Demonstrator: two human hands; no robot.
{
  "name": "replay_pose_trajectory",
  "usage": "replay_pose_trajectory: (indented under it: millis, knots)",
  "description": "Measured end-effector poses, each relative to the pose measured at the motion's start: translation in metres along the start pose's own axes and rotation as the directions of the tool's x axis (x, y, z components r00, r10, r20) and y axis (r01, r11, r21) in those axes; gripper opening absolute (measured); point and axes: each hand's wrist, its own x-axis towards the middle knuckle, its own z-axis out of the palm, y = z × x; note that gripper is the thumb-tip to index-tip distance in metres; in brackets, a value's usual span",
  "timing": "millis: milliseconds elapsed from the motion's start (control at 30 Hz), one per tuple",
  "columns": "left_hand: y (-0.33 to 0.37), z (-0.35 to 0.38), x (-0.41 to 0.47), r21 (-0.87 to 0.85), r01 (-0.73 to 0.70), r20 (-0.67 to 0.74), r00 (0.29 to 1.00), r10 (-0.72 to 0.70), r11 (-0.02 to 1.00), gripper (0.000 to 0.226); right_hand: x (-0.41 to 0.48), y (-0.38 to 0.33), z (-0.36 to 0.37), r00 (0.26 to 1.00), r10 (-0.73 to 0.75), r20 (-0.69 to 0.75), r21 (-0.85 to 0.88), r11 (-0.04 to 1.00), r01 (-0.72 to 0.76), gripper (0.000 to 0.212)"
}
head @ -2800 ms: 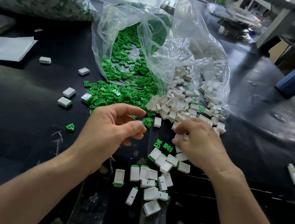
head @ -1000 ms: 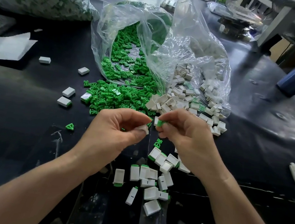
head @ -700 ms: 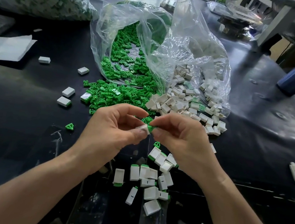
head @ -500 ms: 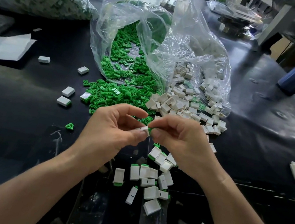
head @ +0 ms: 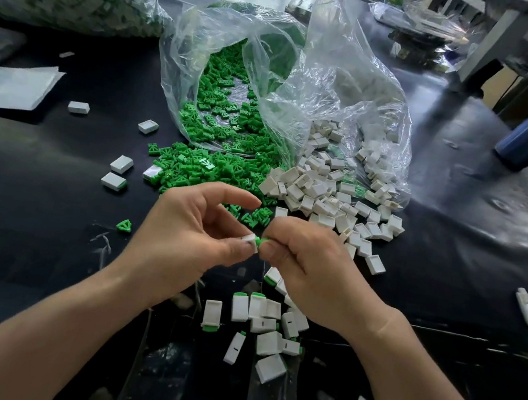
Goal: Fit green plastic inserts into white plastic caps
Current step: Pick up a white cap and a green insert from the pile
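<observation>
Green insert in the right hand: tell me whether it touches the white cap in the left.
Touching. The head view shows the green insert meeting the white cap with no gap.

A factory assembly bench: bulk bags (head: 323,82) of plastic parts spill over black table (head: 37,188).

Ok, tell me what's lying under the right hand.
Finished caps, white with green ends, lie on the table below the right hand; it covers part of the pile.

Small white cap (head: 249,241) meeting green insert (head: 260,240) — pinched between fingertips, above black table.
</observation>
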Motion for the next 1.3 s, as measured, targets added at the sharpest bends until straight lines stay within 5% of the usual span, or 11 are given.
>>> replay_pose_trajectory:
  millis: [400,700,833,967,1100,1300]
  knots:
    - [-0.002,0.001,-0.006,0.219,-0.099,0.05,0.995,0.091,0.971,0.059,-0.003,-0.003,0.002,0.984,-0.134,0.118,-0.235,0.959,0.159,0.012]
    - [0.002,0.004,0.002,-0.225,0.059,0.012,0.998,-0.057,0.973,0.047,0.0,0.005,-0.001,0.998,0.002,-0.067,0.166,0.986,0.009,0.027]
    - [0.002,0.005,0.004,-0.282,0.029,0.007,1.0,-0.028,0.959,0.042,0.001,0.005,-0.003,0.965,0.262,0.025,0.552,0.801,-0.232,0.049]
    - [0.001,0.007,0.002,-0.359,0.024,0.039,0.999,-0.011,0.933,0.041,0.002,-0.003,0.003,0.918,0.224,0.327,0.763,0.51,-0.396,0.056]
    - [0.001,0.007,0.002,-0.407,0.039,0.044,0.999,-0.023,0.913,0.041,0.004,-0.009,0.006,0.885,0.21,0.416,0.84,0.284,-0.463,0.049]
    - [0.0,0.01,0.001,-0.401,0.036,0.031,0.999,-0.026,0.915,0.045,0.003,-0.01,0.011,0.887,0.236,0.397,0.858,0.246,-0.45,0.047]
